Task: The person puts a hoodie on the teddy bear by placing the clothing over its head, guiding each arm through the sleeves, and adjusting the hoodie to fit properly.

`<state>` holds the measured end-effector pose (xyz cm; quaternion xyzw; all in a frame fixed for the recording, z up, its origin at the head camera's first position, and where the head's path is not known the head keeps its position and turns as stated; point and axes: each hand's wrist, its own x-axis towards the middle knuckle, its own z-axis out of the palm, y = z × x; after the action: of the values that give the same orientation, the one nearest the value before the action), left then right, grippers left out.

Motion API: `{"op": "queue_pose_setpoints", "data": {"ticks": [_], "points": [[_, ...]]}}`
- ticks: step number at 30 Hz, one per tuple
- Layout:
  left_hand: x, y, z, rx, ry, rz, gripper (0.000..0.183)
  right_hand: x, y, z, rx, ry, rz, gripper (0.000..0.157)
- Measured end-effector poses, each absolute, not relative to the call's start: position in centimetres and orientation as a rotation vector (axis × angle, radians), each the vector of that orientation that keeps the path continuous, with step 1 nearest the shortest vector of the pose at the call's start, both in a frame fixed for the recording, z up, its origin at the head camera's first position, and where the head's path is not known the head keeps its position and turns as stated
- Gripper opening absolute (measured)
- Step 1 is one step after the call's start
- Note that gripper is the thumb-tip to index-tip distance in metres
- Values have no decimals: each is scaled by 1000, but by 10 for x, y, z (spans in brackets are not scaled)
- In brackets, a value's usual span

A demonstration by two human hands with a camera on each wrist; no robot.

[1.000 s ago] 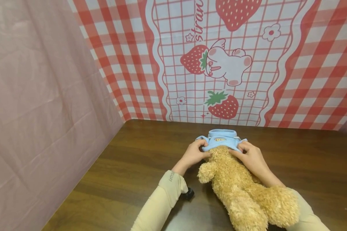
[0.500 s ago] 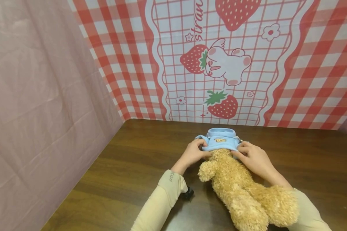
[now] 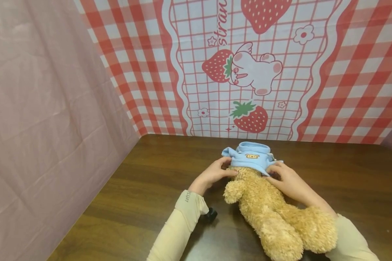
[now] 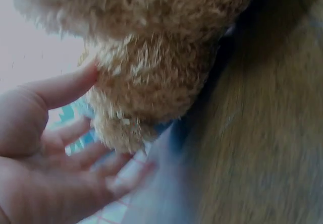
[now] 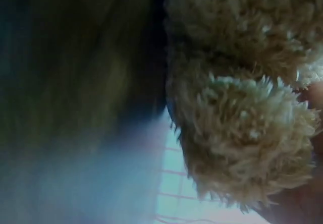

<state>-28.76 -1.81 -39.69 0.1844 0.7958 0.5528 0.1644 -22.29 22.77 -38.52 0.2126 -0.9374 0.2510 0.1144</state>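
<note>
Bear (image 3: 261,203) at lower right, top end under the shirt (image 3: 252,161); the right hand (image 3: 290,182) pinches the shirt's edge, probably for control, while the left hand (image 3: 213,173), fingers loosely spread, touches the bear, likely steadying it.

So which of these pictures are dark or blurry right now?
Head view: fairly sharp, with a pale sheen on the table near the bottom edge; left wrist: glare at upper left, left hand softly blurred; right wrist: darkest, left side smeared, plush toy clearer.

I view the toy (image 3: 259,199) on the table (image 3: 127,206), shirt (image 3: 248,157) at its far end; backdrop (image 3: 261,72) behind, curtain (image 3: 49,127) left.
</note>
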Motion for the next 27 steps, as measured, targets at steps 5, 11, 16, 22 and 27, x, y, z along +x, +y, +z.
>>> {"op": "queue_pose_setpoints", "data": {"ticks": [5,11,16,22,27], "points": [[-291,-19,-404,583,2129,1660,65,-224,230,-394,366,-2857,1198,32],[-291,-12,-407,608,2135,1768,60,-227,230,-396,301,-2902,1647,49],[-287,-9,-403,620,2158,1803,52,-227,230,-395,289,-2893,1985,77],[-285,-5,-399,564,2298,1821,45,-223,222,-394,92,-2879,2094,100],[-279,1,-395,399,2657,1709,34,-223,214,-393,-65,-2750,2011,100]]}}
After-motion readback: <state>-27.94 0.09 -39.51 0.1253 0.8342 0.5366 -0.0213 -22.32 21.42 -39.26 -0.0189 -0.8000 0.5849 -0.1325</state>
